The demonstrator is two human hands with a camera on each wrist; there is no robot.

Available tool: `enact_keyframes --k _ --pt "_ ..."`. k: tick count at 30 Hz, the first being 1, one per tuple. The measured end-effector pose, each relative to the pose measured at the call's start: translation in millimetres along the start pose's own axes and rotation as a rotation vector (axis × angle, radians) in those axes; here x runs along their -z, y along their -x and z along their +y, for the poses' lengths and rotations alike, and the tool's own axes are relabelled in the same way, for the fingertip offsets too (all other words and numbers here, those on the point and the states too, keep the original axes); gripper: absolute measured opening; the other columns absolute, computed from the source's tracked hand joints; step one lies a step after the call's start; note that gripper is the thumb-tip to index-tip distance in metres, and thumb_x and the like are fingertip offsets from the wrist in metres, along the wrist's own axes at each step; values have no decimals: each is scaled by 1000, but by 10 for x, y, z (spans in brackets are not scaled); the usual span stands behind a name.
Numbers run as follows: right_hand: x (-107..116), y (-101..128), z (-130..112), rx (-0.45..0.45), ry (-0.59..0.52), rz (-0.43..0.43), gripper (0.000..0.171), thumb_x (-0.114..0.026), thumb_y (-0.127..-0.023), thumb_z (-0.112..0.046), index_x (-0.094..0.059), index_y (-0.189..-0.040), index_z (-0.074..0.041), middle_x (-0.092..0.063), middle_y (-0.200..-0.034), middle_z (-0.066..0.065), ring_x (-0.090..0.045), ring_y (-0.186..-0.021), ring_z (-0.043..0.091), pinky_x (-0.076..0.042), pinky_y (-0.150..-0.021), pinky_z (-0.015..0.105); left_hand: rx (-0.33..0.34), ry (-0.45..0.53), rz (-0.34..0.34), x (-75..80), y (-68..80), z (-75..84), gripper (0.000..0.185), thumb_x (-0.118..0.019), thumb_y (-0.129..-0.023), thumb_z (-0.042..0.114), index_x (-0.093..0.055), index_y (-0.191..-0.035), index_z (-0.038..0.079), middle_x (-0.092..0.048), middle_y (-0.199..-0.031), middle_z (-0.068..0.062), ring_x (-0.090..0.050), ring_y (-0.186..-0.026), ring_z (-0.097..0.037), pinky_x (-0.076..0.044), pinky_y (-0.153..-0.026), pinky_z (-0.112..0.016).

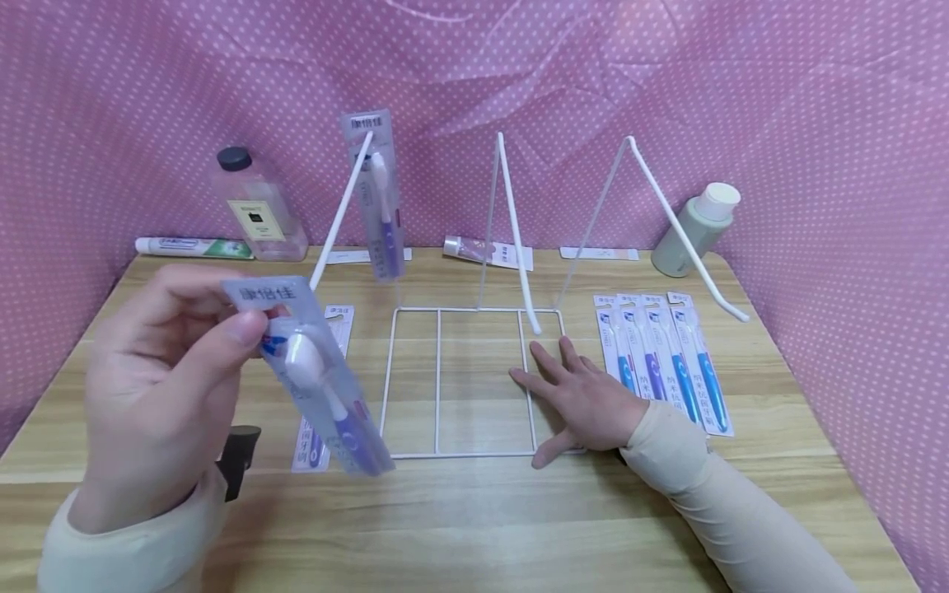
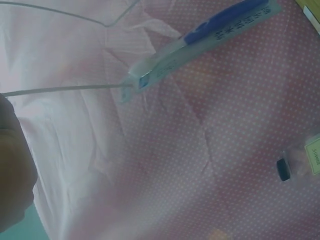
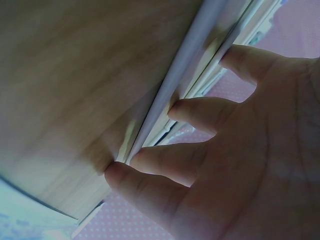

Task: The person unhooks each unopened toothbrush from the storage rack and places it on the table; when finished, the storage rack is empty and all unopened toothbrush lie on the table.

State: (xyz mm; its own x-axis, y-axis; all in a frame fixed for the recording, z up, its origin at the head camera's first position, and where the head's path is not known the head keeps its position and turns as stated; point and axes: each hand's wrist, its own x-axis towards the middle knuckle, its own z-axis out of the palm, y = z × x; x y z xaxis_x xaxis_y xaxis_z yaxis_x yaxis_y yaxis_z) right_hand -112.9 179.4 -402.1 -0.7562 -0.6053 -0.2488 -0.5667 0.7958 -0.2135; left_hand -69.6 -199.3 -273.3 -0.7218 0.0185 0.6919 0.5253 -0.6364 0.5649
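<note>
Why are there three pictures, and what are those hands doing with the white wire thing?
A person wears three cameras: one on the head, one on each wrist. The head view shows a wooden table with a white wire rack on it. The left hand pinches a packaged purple toothbrush up in the air. The right hand lies flat, pressing on the rack's base. Another toothbrush pack hangs on the rack's left hook. Four blue toothbrush packs lie at the right. The right wrist view shows those fingers close up against the wire.
</note>
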Motion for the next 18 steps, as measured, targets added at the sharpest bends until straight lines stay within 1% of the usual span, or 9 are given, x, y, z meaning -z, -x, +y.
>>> enact_keyframes --k 3,5,8,10,12,14,16,18 --pt "-6 -5 4 4 -3 1 120 -75 -72 -81 -34 -168 -23 -14 -176 24 -12 -155 65 -31 -120 75 -15 44 45 52 1 58 28 -44 -90 -33 -52 -117 -33 -69 -101 -40 -73 -92 -39 -64 -83 -40" --pt "0 -6 4 1 -3 -3 120 -75 -72 -80 -33 -168 -23 -14 -176 23 -11 -155 64 -30 -120 75 -11 78 72 98 -27 98 28 -42 -91 -32 -51 -117 -33 -68 -101 -40 -72 -91 -40 -64 -81 -40" --pt "2 -6 7 -3 2 -3 120 -76 -72 -80 -33 -168 -23 -14 -176 23 -11 -155 64 -30 -121 74 41 78 113 190 -103 139 27 -38 -95 -30 -51 -119 -31 -69 -102 -39 -74 -87 -38 -66 -76 -39" --pt "3 -6 7 -6 1 -5 120 -76 -72 -80 -33 -169 -23 -13 -176 23 -10 -155 64 -30 -121 74 103 12 151 268 -168 144 26 -39 -99 -26 -52 -121 -27 -71 -104 -35 -75 -84 -34 -66 -73 -37" --pt "-3 -7 7 -5 -9 -6 120 -76 -72 -80 -33 -168 -23 -14 -176 23 -11 -155 64 -30 -121 74 188 -77 188 381 -221 138 25 -43 -103 -21 -54 -124 -22 -73 -105 -28 -75 -81 -28 -65 -70 -34" --pt "-5 -5 4 -5 -19 -9 119 -76 -72 -80 -33 -168 -23 -14 -176 23 -11 -155 65 -30 -121 75 285 -188 240 509 -256 112 23 -51 -104 -14 -58 -126 -14 -76 -104 -21 -75 -78 -23 -64 -67 -30" --pt "-5 -4 0 -5 -25 -9 119 -76 -72 -80 -34 -168 -23 -14 -176 23 -11 -155 65 -30 -120 75 387 -312 275 657 -272 66 23 -60 -104 -6 -61 -127 -4 -76 -102 -12 -74 -77 -18 -61 -63 -27" --pt "-3 -1 -2 -8 -20 -11 119 -76 -72 -80 -34 -168 -23 -14 -177 23 -11 -155 65 -29 -121 75 494 -414 311 811 -279 7 26 -65 -103 1 -62 -129 6 -76 -100 -6 -73 -76 -15 -59 -60 -26"
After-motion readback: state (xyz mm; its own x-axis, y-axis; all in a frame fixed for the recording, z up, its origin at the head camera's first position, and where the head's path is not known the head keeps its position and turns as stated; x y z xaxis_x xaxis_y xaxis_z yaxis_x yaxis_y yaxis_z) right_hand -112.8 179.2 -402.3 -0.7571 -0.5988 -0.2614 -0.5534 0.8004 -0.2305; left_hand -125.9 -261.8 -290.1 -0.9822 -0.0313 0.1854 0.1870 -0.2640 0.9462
